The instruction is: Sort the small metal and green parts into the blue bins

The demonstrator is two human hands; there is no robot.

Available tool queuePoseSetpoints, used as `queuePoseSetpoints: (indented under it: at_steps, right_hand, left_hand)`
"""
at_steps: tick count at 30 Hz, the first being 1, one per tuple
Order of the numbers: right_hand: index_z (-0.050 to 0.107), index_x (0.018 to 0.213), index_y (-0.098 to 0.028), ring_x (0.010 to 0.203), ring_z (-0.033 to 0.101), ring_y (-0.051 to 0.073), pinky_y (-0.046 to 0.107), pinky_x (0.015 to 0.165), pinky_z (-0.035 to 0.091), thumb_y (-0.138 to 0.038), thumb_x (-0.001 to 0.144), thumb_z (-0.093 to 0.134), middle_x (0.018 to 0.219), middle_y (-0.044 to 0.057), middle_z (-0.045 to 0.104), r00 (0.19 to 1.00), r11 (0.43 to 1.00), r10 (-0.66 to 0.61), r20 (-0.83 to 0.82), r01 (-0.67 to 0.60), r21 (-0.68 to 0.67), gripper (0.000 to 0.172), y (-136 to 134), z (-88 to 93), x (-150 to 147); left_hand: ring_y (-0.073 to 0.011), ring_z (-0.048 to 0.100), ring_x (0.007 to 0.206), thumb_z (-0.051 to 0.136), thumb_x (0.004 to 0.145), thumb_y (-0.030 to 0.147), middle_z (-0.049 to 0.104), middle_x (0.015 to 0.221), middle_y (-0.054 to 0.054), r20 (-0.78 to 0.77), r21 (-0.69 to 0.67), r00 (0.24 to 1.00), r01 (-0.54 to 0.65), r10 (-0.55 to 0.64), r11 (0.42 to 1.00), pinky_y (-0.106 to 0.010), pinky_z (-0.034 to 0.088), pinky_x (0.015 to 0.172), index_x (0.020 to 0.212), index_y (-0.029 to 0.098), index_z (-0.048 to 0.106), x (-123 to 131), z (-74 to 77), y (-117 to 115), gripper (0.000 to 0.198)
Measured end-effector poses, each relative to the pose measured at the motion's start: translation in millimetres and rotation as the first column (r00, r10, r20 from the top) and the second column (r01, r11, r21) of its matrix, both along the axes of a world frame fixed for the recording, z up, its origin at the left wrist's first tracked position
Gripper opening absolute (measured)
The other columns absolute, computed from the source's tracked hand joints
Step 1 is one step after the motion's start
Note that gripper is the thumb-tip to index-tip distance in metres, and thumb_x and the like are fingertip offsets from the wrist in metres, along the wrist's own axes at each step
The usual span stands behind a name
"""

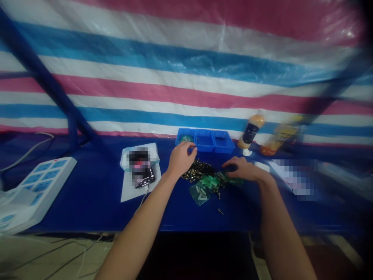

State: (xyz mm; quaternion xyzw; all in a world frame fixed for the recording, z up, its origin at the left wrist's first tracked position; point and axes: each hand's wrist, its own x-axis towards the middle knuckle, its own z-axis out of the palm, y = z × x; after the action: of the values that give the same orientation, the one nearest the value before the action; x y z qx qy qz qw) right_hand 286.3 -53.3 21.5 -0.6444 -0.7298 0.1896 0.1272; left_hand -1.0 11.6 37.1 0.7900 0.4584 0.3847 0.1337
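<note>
My left hand (182,156) hovers at the front of a blue three-compartment bin (204,146), its fingers bent toward the thumb in a pinch. Whatever may be between them is too small to make out. A heap of small brass-coloured metal pieces (196,171), like screws, lies just below it. At the heap's right side, my right hand (243,169) reaches over green-tinted plastic bags (210,181), thumb and forefinger apart. A clear bag with pale, stick-like pieces (199,194) lies in front. One loose metal piece (220,211) sits nearer the table edge.
Behind the right hand stand an orange drink bottle (252,130) and a blurred yellow one (278,139). To the left are a phone (145,178) on a white packet, its cable, and a large white power strip (39,190). Blue frame bars (55,91) slant at both sides.
</note>
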Motion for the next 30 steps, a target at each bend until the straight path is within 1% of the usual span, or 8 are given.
queuePoseSetpoints:
  at_steps: [3,5,8,11,18,22,26,30]
  right_hand:
    - [0.077,0.100,-0.035,0.099,0.056,0.032,0.047,0.084,0.046,-0.047,0.067,0.076,0.106,0.008,0.066,1.000,1.000,-0.008,0.009,0.008,-0.010,0.035,2,-4.7,4]
    - [0.077,0.098,-0.034,0.097,0.055,0.030,0.045,0.083,0.046,-0.049,0.069,0.075,0.104,0.008,0.067,1.000,1.000,0.026,-0.017,-0.026,0.002,0.033,5,-7.2,6]
    - [0.077,0.091,-0.031,0.094,0.056,0.028,0.042,0.080,0.047,-0.048,0.072,0.073,0.097,0.008,0.069,0.997,0.999,0.045,-0.064,-0.043,0.030,0.026,7,-9.0,8]
    - [0.076,0.083,-0.026,0.086,0.059,0.027,0.040,0.075,0.048,-0.043,0.075,0.070,0.088,0.008,0.071,0.988,0.998,0.047,-0.150,-0.041,0.045,0.019,8,-8.4,7]
    - [0.073,0.083,-0.024,0.073,0.062,0.022,0.035,0.067,0.049,-0.037,0.073,0.070,0.079,0.005,0.071,0.951,0.999,0.049,-0.305,-0.049,0.005,0.017,9,-10.0,0]
    - [0.072,0.095,-0.023,0.067,0.059,0.020,0.034,0.064,0.047,-0.034,0.078,0.063,0.076,0.004,0.068,0.945,0.999,0.017,-0.327,-0.027,-0.025,0.022,9,-11.1,-2]
    - [0.071,0.103,-0.023,0.068,0.056,0.020,0.034,0.064,0.045,-0.036,0.082,0.059,0.079,0.005,0.065,0.918,0.991,-0.014,-0.396,0.064,0.114,0.027,12,-3.5,-4]
    - [0.068,0.108,-0.022,0.069,0.054,0.019,0.033,0.063,0.044,-0.043,0.085,0.057,0.083,0.005,0.064,0.806,0.896,-0.091,-0.585,0.323,0.305,0.033,16,5.3,-13]
  left_hand:
    - [-0.0333,0.048,0.125,0.052,0.091,0.047,0.057,0.136,-0.012,-0.110,0.120,0.987,-0.107,0.121,0.987,-0.049,0.036,0.104,0.126,0.023,0.061,-2,-3.0,4,0.043]
    - [-0.0378,0.038,0.133,0.050,0.091,0.051,0.051,0.142,-0.013,-0.174,0.138,0.971,-0.139,0.162,0.981,-0.058,0.027,0.109,0.132,0.023,0.057,-5,-9.1,11,0.050]
    - [-0.0421,0.034,0.133,0.045,0.092,0.056,0.059,0.132,-0.016,-0.252,0.094,0.954,-0.142,0.162,0.985,-0.066,0.017,0.109,0.126,0.022,0.060,-7,-21.3,23,0.051]
    - [-0.0427,0.036,0.131,0.042,0.092,0.059,0.062,0.127,-0.016,-0.263,0.072,0.950,-0.156,0.170,0.985,-0.068,0.015,0.108,0.121,0.022,0.063,-8,-28.6,31,0.051]
    - [-0.0417,0.036,0.131,0.039,0.093,0.059,0.066,0.118,-0.016,-0.231,0.071,0.952,-0.191,0.202,0.979,-0.069,0.010,0.109,0.107,0.021,0.068,-4,-26.8,33,0.049]
    - [-0.0424,0.035,0.131,0.038,0.094,0.057,0.061,0.126,-0.016,-0.209,0.052,0.953,-0.211,0.217,0.976,-0.070,0.011,0.108,0.104,0.021,0.070,0,-27.4,34,0.050]
    - [-0.0388,0.036,0.135,0.046,0.094,0.051,0.048,0.143,-0.016,-0.106,0.089,0.974,-0.193,0.202,0.977,-0.063,0.018,0.112,0.128,0.021,0.060,-1,-15.3,30,0.048]
    - [-0.0256,0.050,0.125,0.044,0.097,0.044,0.053,0.138,-0.013,0.098,0.164,0.995,-0.010,-0.007,0.986,-0.042,0.037,0.108,0.141,0.022,0.046,-3,6.9,15,0.049]
